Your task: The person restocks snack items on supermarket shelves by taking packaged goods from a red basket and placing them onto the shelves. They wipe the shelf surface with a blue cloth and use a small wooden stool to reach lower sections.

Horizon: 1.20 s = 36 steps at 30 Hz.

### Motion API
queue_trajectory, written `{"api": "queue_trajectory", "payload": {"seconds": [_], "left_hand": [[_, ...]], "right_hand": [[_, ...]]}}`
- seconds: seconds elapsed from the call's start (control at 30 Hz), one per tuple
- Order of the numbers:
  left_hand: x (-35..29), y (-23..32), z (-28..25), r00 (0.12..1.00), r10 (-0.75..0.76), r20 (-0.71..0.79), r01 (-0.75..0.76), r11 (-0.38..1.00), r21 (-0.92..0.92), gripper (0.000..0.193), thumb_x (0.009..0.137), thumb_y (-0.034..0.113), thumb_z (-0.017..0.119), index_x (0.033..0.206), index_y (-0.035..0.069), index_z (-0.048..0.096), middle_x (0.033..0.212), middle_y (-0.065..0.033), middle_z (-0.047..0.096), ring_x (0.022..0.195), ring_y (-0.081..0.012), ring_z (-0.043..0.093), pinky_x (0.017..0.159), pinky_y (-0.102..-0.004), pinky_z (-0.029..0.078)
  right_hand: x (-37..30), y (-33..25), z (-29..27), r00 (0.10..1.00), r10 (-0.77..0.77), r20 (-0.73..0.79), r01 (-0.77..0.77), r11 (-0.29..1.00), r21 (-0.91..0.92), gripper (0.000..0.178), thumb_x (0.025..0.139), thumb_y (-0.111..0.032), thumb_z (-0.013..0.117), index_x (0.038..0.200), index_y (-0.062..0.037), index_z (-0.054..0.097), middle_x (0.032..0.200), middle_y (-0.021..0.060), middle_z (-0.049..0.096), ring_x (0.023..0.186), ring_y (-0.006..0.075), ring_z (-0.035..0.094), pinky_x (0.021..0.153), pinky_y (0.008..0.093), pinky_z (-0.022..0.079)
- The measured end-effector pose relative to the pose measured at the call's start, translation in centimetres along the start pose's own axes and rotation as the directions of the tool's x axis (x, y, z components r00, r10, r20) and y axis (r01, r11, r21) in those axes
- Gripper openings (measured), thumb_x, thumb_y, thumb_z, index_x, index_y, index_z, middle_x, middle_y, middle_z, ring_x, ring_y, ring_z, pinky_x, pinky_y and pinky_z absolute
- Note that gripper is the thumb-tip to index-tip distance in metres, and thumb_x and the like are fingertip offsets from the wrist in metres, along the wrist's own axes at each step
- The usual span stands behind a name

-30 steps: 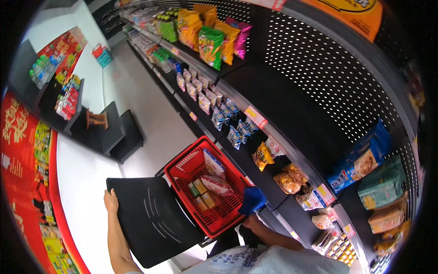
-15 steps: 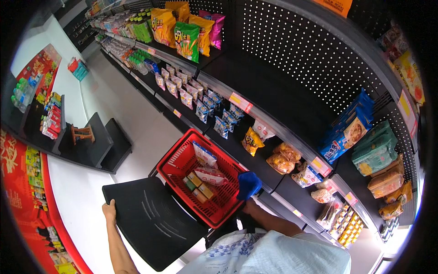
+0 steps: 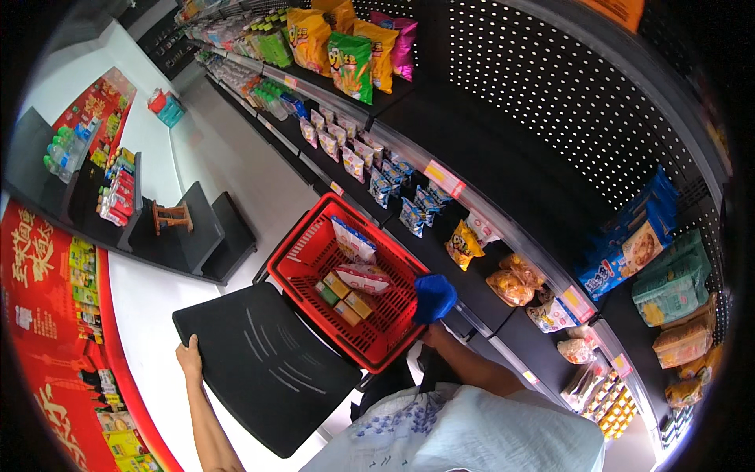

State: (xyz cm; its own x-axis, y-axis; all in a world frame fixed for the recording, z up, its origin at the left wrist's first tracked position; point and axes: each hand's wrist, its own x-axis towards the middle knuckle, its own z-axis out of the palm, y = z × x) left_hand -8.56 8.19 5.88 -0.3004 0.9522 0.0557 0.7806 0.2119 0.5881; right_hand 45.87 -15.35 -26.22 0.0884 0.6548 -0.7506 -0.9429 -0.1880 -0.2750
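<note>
My left hand (image 3: pixel 189 359) grips the left edge of a black, scuffed panel (image 3: pixel 267 366) that looks like part of a chair. Beyond the panel's right side sits a red shopping basket (image 3: pixel 397 259). Inside lie a white-and-blue pack (image 3: pixel 354 238), a red-and-white pack (image 3: pixel 363 278) and several small boxes (image 3: pixel 344 299). A soft-looking blue thing (image 3: pixel 435 298) covers the basket's right corner. Directly below it is my right hand (image 3: pixel 429 337), mostly hidden, so its fingers do not show.
Black shelving with small snack packs (image 3: pixel 354 164), a yellow bag (image 3: pixel 465 245), bread (image 3: pixel 511 288) and large chip bags (image 3: pixel 350 67) runs along the right. At left stand a black stepped display (image 3: pixel 203 236) and a red printed panel (image 3: pixel 51 291). Pale floor (image 3: pixel 208 130) stretches between them.
The shelving and left-hand display have shifted rightward in the view. Basket, black panel and both hands stay nearly in place in the picture. The left hand keeps its grip.
</note>
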Motion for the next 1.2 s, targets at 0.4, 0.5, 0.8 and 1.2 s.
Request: {"api": "queue_trajectory", "payload": {"seconds": [0.4, 0.5, 0.8, 1.2], "left_hand": [[12.3, 0.9, 7.1, 0.995, -0.045, 0.086, 0.048, 0.998, -0.033, 0.035, 0.091, 0.023, 0.064, 0.091, -0.012, 0.067, 0.081, -0.0164, 0.069, 0.073, -0.0228, 0.064, 0.072, -0.0374, 0.05], [15.2, 0.7, 8.2, 0.995, 0.006, 0.095, -0.002, 0.999, -0.039, 0.036, 0.091, 0.023, 0.063, 0.094, -0.013, 0.067, 0.083, -0.0181, 0.07, 0.075, -0.0243, 0.065, 0.074, -0.0373, 0.051], [20.1, 3.3, 11.3, 0.988, 0.081, 0.128, -0.088, 0.995, 0.054, 0.039, 0.092, 0.026, 0.063, 0.094, -0.012, 0.067, 0.082, -0.0206, 0.07, 0.076, -0.0268, 0.066, 0.075, -0.0383, 0.051], [15.6, 8.3, 12.0, 0.837, 0.522, -0.162, -0.352, 0.741, 0.572, 0.043, 0.094, 0.022, 0.063, 0.126, -0.008, 0.057, 0.128, -0.0227, 0.059, 0.118, -0.0354, 0.055, 0.105, -0.0408, 0.039]], "right_hand": [[9.0, -0.3, 5.7, 0.994, -0.013, -0.107, 0.011, 1.0, -0.02, 0.044, 0.093, -0.05, 0.061, 0.118, -0.0138, 0.065, 0.113, 0.0072, 0.07, 0.1, 0.0232, 0.069, 0.091, 0.0481, 0.056], [11.5, 0.2, 6.1, 0.997, -0.065, -0.048, 0.065, 0.998, -0.011, 0.045, 0.093, -0.049, 0.062, 0.118, -0.0123, 0.065, 0.115, 0.0087, 0.07, 0.103, 0.0242, 0.068, 0.092, 0.0485, 0.055], [13.7, 1.0, 6.1, 0.997, -0.074, 0.013, 0.073, 0.994, 0.078, 0.039, 0.094, -0.047, 0.06, 0.114, -0.0142, 0.067, 0.103, 0.0073, 0.071, 0.095, 0.0267, 0.069, 0.088, 0.0484, 0.056], [14.0, 1.3, 4.7, 0.989, -0.021, -0.143, 0.042, 0.988, 0.146, 0.032, 0.091, -0.038, 0.065, 0.113, -0.0161, 0.067, 0.107, 0.0075, 0.07, 0.098, 0.0265, 0.068, 0.089, 0.0481, 0.055]]}}
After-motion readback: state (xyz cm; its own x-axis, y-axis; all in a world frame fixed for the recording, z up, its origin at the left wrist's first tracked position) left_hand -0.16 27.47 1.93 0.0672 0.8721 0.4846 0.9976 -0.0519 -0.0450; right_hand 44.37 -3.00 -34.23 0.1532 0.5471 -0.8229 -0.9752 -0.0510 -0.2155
